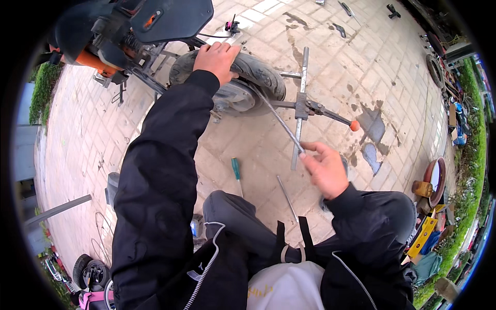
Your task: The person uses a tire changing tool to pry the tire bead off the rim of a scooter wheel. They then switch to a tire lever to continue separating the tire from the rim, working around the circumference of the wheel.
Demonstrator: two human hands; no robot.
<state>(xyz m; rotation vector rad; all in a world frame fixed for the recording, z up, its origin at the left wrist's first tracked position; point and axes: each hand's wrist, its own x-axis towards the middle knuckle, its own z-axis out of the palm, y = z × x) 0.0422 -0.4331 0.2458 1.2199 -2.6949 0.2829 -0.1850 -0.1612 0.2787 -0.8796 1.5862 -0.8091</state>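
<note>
Your right hand [325, 168] pinches the near end of a thin metal bar [276, 118] between thumb and fingertips, the grip closed tight on it. From your hand the bar runs toward eleven o'clock, and its far tip goes in at the edge of the tyre [258, 72], where rubber meets the wheel rim [235, 95]. Holding it by the very end looks like a choice for leverage. Your wrist is bent slightly, forearm coming in from four o'clock.

Your left hand [216, 58] lies palm down over the top of the tyre, fingers curled across the tread and pressing on it, likely to keep the wheel steady against the prying. That arm is stretched nearly straight, the black sleeve running down toward seven o'clock.

The wheel belongs to a scooter [134, 26] at twelve o'clock. Just right of the tyre a cross-shaped wrench [302, 106] lies on the paving. Between your knee and the wheel lie a green-handled screwdriver [236, 169] and a second thin rod [287, 196].
</note>
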